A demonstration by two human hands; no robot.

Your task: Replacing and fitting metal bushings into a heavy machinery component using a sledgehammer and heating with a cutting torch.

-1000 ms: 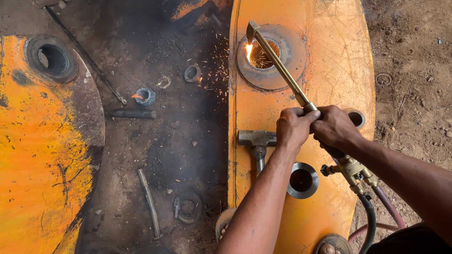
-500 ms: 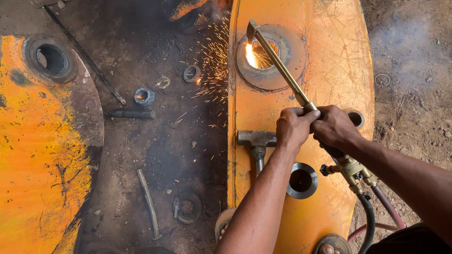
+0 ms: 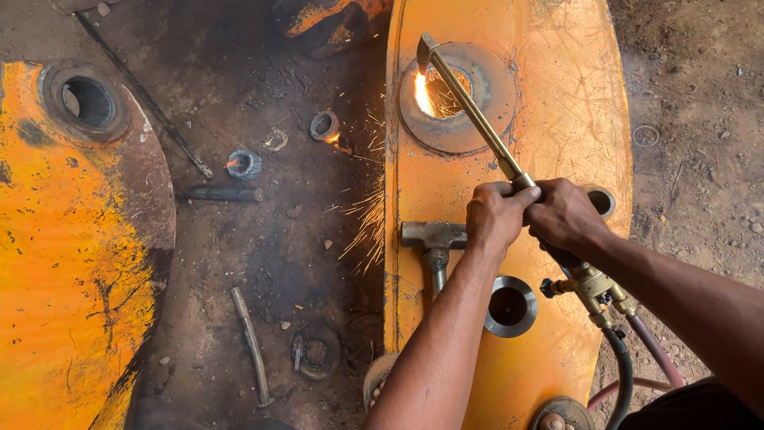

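Two bare hands are wrapped around a brass cutting torch (image 3: 477, 119), seen from above. The left hand (image 3: 495, 216) is closed around the torch's tube, and the right hand (image 3: 567, 216) is closed around the handle just behind it, the two hands touching. The torch is stretched diagonally up and to the left across a large orange metal plate (image 3: 557, 119). Its tip is held at the edge of a round ring (image 3: 485, 119) on the plate, where a bright flame (image 3: 419, 91) is seen. Sparks (image 3: 368, 223) are scattered off the plate's left edge onto the dark dirt floor (image 3: 263, 239). Hoses (image 3: 629, 366) are attached to the torch's brass valves behind the right hand. A hammer (image 3: 434, 243) is laid on the plate just beside the left hand.
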